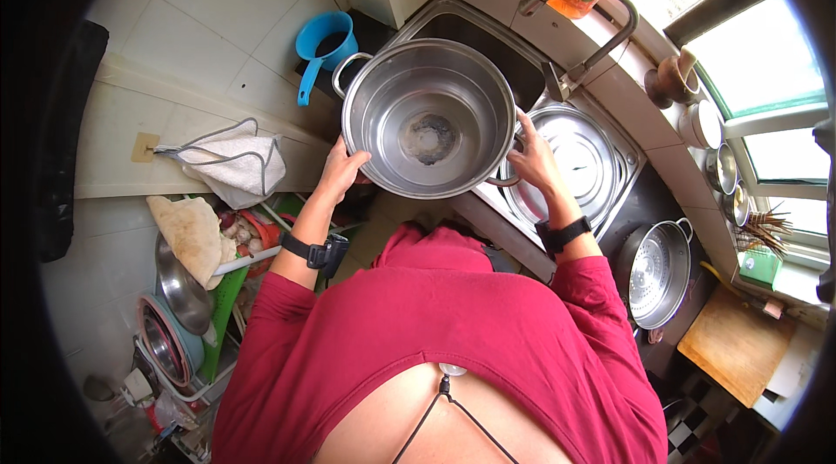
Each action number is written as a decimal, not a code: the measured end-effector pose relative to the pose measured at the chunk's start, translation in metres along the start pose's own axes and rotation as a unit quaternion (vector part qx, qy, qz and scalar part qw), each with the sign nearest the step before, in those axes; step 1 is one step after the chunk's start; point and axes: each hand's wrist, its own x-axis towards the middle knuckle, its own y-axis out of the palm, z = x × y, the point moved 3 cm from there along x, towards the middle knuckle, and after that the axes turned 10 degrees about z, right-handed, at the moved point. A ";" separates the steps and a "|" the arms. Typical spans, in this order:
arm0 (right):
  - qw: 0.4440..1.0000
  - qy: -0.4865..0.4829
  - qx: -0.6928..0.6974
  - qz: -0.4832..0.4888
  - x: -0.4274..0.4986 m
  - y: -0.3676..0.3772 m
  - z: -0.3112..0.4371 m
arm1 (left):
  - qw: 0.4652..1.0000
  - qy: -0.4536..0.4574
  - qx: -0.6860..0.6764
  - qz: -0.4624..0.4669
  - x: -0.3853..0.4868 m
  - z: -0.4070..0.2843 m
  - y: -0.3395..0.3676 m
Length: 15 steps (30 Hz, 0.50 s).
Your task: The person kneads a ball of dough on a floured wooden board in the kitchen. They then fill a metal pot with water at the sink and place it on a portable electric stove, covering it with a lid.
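Note:
A wide stainless steel pot (480,131) with two loop handles is held up before me, its open top facing my view. Its inside bottom bears a dark, patchy stain. On the pot's left rim, my left hand (343,167) has its thumb over the edge and its fingers hidden underneath. At the opposite side my right hand (532,154) grips the pot by the right handle. Behind the pot lies a sink basin (483,30), partly covered by it. A round steel lid (581,167) rests on the second basin, just right of my right hand.
A curved faucet (627,26) rises at the back right. A blue dipper (336,39) stands left of the sink. On the right counter are a steamer pot (656,274) and a wooden cutting board (738,340). A towel (232,160) hangs left, above a rack with basins (189,340).

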 end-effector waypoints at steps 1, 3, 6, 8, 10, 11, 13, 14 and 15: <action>0.996 0.028 0.073 0.035 -0.003 -0.003 -0.007 | 1.000 0.003 0.006 -0.005 -0.001 0.000 0.000; 0.973 0.031 0.225 0.037 -0.013 -0.017 -0.024 | 1.000 0.007 0.009 -0.014 -0.002 0.001 0.000; 0.970 0.155 0.124 -0.140 -0.035 -0.052 -0.067 | 1.000 0.000 0.011 -0.016 -0.002 0.002 0.001; 0.928 0.262 -0.081 -0.252 -0.051 -0.070 -0.092 | 1.000 0.006 0.007 -0.009 -0.001 0.001 0.001; 0.938 0.214 -0.180 -0.204 -0.053 -0.070 -0.109 | 1.000 0.008 0.003 -0.009 0.000 0.001 0.001; 0.934 0.211 -0.231 -0.173 -0.052 -0.068 -0.116 | 1.000 0.004 0.001 -0.008 0.000 0.000 0.001; 0.930 0.177 -0.281 -0.158 -0.052 -0.064 -0.128 | 1.000 0.000 0.000 -0.006 0.000 -0.001 0.001; 0.933 0.191 -0.266 -0.152 -0.052 -0.063 -0.135 | 1.000 -0.012 -0.001 -0.005 0.001 0.000 0.001; 0.937 0.179 -0.254 -0.160 -0.053 -0.062 -0.139 | 1.000 -0.011 0.000 -0.005 0.001 -0.001 0.001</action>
